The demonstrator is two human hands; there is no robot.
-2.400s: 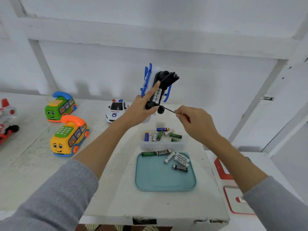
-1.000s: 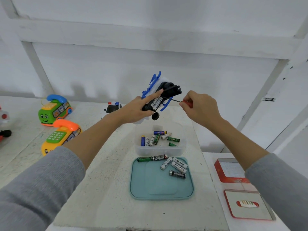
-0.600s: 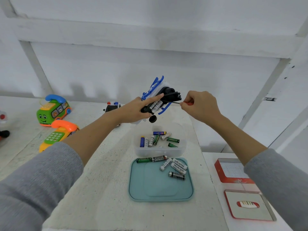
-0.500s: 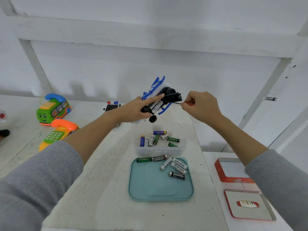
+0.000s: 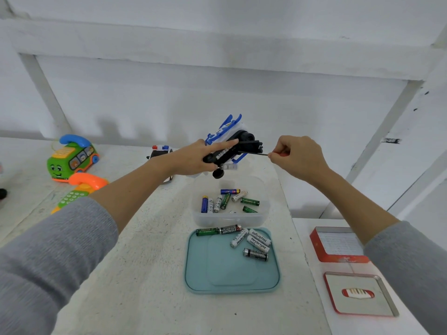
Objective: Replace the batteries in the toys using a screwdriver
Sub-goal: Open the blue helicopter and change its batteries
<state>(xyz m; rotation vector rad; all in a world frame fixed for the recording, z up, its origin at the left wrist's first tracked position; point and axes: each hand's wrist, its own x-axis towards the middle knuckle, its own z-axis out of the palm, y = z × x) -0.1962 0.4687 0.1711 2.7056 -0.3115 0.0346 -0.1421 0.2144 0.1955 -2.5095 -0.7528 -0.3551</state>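
**Toy held aloft, screwdriver at its underside**

Blue-and-white toy point(image 5: 226, 147) raised above the clear container point(image 5: 228, 217) of batteries, black underside turned up, one black wheel hanging below. Gripped by the left hand point(image 5: 193, 160), index finger laid straight along the battery bay. Screwdriver point(image 5: 254, 153) pinched in the curled right hand point(image 5: 296, 157) — thin shaft level, tip at the toy's black base. Nearer on the desk point(image 5: 145, 274): teal lid point(image 5: 232, 274) carrying loose batteries point(image 5: 256, 240). Far left — green phone toy point(image 5: 72, 159), orange phone toy point(image 5: 79, 189); police car point(image 5: 159, 151) partly hidden behind the left wrist. Right: red tin point(image 5: 338, 245) and its lid point(image 5: 360, 293).
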